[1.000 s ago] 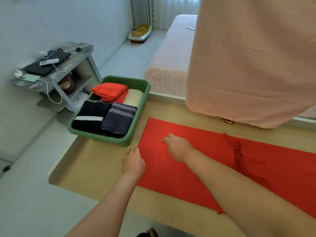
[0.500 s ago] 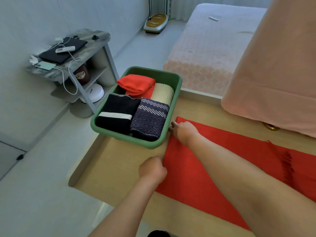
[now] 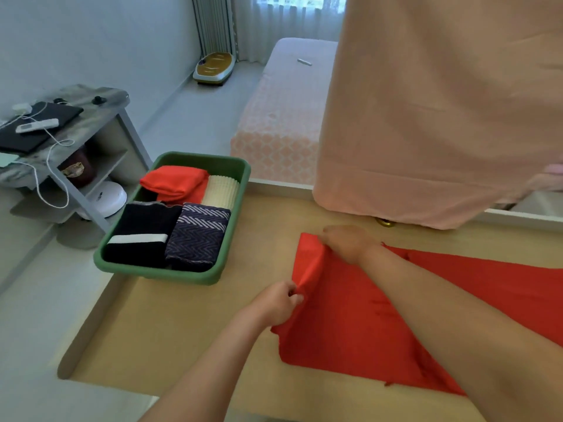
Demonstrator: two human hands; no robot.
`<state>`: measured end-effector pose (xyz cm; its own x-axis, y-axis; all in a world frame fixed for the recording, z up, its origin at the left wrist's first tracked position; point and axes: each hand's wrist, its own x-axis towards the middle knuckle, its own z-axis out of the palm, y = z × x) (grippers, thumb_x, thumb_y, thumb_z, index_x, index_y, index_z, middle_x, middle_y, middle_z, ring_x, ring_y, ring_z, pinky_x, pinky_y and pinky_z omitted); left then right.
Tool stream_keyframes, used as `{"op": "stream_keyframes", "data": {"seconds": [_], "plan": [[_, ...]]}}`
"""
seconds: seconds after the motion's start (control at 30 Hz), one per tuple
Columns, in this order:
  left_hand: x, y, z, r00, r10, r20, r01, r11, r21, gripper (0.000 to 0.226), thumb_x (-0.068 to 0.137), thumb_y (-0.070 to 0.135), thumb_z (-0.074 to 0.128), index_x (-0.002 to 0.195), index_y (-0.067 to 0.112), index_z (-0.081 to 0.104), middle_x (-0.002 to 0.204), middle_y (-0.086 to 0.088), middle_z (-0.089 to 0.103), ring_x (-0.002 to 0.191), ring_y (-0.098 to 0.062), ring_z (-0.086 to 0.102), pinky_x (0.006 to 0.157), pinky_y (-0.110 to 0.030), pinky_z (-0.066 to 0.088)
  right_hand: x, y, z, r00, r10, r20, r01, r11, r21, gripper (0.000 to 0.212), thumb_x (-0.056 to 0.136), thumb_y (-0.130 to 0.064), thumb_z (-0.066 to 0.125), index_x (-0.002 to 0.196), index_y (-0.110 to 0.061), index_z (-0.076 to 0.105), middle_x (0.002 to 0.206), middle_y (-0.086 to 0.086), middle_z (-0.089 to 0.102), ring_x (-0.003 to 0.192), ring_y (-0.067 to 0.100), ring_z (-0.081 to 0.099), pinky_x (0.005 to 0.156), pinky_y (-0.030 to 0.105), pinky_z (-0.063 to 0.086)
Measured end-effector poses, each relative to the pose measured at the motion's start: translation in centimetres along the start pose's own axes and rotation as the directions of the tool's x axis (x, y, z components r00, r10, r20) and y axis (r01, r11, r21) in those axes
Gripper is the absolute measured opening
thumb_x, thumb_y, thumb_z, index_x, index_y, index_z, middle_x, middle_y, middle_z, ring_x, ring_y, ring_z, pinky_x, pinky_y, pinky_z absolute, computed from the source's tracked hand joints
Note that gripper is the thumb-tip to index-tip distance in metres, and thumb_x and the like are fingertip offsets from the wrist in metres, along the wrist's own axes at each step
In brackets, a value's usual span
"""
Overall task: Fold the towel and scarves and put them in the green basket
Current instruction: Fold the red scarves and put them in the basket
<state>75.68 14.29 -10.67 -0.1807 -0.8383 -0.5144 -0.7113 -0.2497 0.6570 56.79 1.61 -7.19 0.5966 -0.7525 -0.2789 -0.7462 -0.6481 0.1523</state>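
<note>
A: Cut-offs?
B: The red scarf (image 3: 350, 324) runs out the right edge, and the right forearm covers a strip of it. The pink cloth (image 3: 441, 117) is cropped top and right and hides part of the counter (image 3: 182, 330) far edge. The side table (image 3: 91, 117) is cut at left.
A: Blur?
B: The right hand (image 3: 350, 243) is smeared, fingers unreadable, grip can't tell. The left hand (image 3: 280, 303) has fingertips partly buried in the scarf's fold.
A: Rest?
B: A gold object (image 3: 384, 222) sits mostly under the pink hem, can't name it. In the green basket (image 3: 158, 271) the cream cloth (image 3: 221, 191) is half under the folded red cloth (image 3: 175, 181). A white bit (image 3: 304, 61) on the bed (image 3: 274, 123) is too small to tell.
</note>
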Motion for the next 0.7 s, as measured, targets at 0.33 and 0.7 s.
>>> {"op": "stream_keyframes", "data": {"seconds": [0.33,0.7], "plan": [[3.5,13.8,10.7,0.967,0.218,0.136,-0.235,0.963,0.131,0.024,0.097,0.034,0.056,0.080,0.017,0.053,0.085,-0.008,0.060,0.081,-0.021,0.054,0.063,-0.027,0.026,-13.0,13.2,8.1,0.977,0.211,0.033,-0.213,0.971,0.107,0.022,0.089,-0.010,0.054,0.107,-0.012,0.066,0.128,0.008,0.056,0.112,0.030,0.060,0.088,0.038,0.050],[5.6,19.4,22.4,0.965,0.059,0.257,-0.036,0.995,-0.093,0.024,0.097,0.022,0.058,0.115,0.006,0.056,0.090,-0.006,0.056,0.063,-0.018,0.059,0.050,-0.029,0.043,-18.1,17.7,14.1,0.950,0.214,0.227,-0.267,0.934,0.236,0.064,0.095,-0.001,0.038,0.156,-0.019,0.026,0.166,0.008,-0.004,0.153,0.025,0.005,0.122,0.050,0.005]]}}
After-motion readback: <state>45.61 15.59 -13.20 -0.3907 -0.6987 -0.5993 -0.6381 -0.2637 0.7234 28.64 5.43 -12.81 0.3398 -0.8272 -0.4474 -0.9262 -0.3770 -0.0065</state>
